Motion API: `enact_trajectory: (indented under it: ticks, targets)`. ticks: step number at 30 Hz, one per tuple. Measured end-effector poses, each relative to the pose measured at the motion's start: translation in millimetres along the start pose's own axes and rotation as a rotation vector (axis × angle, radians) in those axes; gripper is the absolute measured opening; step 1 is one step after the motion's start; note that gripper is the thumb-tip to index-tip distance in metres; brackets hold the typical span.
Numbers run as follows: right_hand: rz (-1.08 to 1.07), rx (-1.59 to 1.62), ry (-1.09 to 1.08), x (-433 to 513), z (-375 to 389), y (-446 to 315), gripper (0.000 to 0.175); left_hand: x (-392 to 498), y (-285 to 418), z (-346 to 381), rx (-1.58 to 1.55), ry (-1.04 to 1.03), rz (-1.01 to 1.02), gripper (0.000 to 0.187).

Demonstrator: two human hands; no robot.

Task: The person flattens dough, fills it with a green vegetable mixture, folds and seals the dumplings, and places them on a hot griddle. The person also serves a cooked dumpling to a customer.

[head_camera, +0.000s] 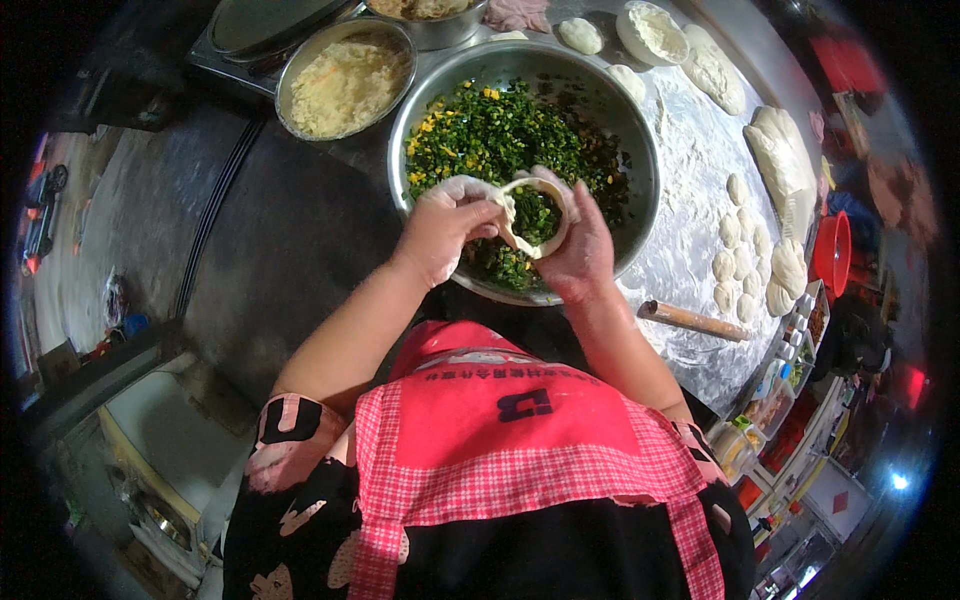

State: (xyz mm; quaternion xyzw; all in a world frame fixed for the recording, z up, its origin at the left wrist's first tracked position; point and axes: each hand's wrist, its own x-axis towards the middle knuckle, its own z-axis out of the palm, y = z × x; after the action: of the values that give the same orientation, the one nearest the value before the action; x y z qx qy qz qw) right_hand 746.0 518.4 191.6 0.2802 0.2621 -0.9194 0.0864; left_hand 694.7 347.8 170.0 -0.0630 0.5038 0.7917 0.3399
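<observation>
Both floury hands are over a large steel bowl (651, 172) of chopped green leaves with yellow bits (487, 135). A dough wrapper (556, 238) is held between them, its pale rim raised round a mound of the same green filling. My left hand (450, 229) pinches the wrapper's edge between thumb and fingers, where the dough is gathered into folds. My right hand (581, 244) cups the wrapper from the other side, with the thumb raised along the rim. The underside of the wrapper is hidden.
Right of the bowl, a floured worktop (686, 187) bears a wooden rolling pin (694, 320), several small dough balls (742, 262) and larger dough pieces (780, 150). A metal bowl of pale shredded filling (349, 86) stands at upper left, beside another metal bowl (442, 34). Containers (772, 409) line the right edge.
</observation>
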Motion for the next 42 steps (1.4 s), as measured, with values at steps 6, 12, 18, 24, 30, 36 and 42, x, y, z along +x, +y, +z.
enact_trajectory:
  ticks: [6, 12, 18, 24, 30, 36, 42]
  targets:
    - [0.016, -0.115, 0.013, -2.0, -0.1, 11.8, 0.045, 4.6, 10.5, -3.4, 0.982, -0.121, 0.833, 0.017]
    - [-0.221, -0.169, -0.183, -28.9, 25.3, -8.5, 0.044, -2.2, 26.0, 1.5, 0.049, -0.208, 0.098, 0.018]
    - [-0.092, -0.115, 0.011, -20.9, -16.1, 19.3, 0.033, -10.9, -12.8, 15.0, 0.668, -0.097, 0.634, 0.009]
    - [-0.194, -0.420, -0.124, -42.9, -15.5, 0.0, 0.042, -23.3, -0.4, 36.9, 0.573, -0.148, 0.464, 0.019]
    - [-0.015, -0.129, -0.246, -55.1, -16.4, -26.5, 0.056, -49.6, -12.0, 53.9, -0.042, -0.032, 0.151, 0.015]
    - [0.262, -0.108, -0.161, -44.8, -24.7, 1.2, 0.058, -74.8, -18.7, 51.2, 1.104, 0.109, 0.839, 0.019]
    - [0.278, -0.224, -0.403, -48.1, 55.0, 27.6, 0.067, -111.6, 18.7, -11.8, 0.368, 0.191, 0.392, 0.028]
